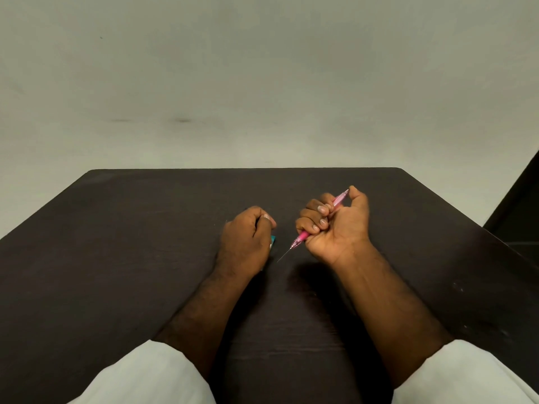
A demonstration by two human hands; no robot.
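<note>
The right hand is clenched in a fist round a pink translucent plastic mechanical pencil, palm turned up towards the camera. All four fingers are curled over the barrel and the thumb stands up beside its far end. The pencil lies slantwise through the fist. Its far end juts out to the right just past the thumb, and its pointed near end comes out below the little finger, aimed left and nearwards. From that tip a thin grey lead runs on, long and straight, and ends close above the dark brown wooden table, with nothing between it and the surface. The left hand rests knuckles-up on the table just left of the pencil tip, its fingers curled tightly in and the thumb pressed on the forefinger. It grips a small teal plastic case, of which only a corner shows at the right edge of the palm; the rest is hidden under the hand. The two hands are near each other but apart, and the lead points into the gap between them. Both forearms lie across the near half of the table, coming out of white sleeves at the near edge. Beyond the table's far edge rises a plain pale grey wall, and a dark panel stands at the far right.
</note>
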